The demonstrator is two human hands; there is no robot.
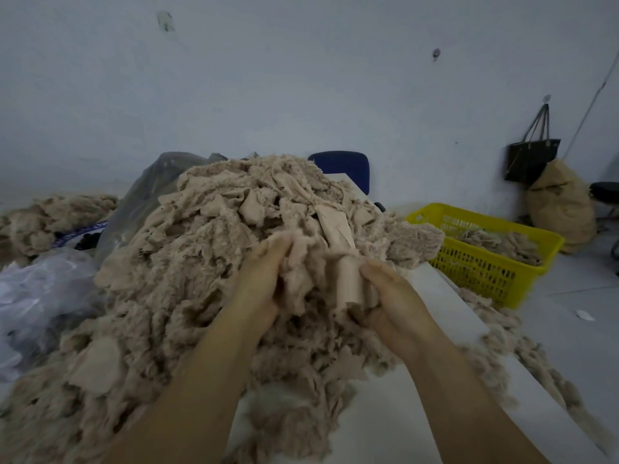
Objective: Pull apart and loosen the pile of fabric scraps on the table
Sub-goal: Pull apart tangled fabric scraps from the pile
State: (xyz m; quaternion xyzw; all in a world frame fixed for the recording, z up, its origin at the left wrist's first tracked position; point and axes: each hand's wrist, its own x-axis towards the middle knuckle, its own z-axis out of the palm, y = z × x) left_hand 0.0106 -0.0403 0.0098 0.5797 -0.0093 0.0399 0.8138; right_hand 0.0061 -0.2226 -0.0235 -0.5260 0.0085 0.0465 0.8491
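Left hand [264, 283], right hand [390, 296] seemingly clutch pile [201, 262]; yellow basket [485, 272] beside.

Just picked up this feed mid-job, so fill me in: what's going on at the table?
A person is working through a big pile of beige fabric scraps on a white table. The left hand and right hand both grip one clump at the pile's near side. The rest is heaped and tangled. A yellow basket to the right holds a few scraps.

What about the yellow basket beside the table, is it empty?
No, the yellow basket holds a loose heap of beige fabric scraps.
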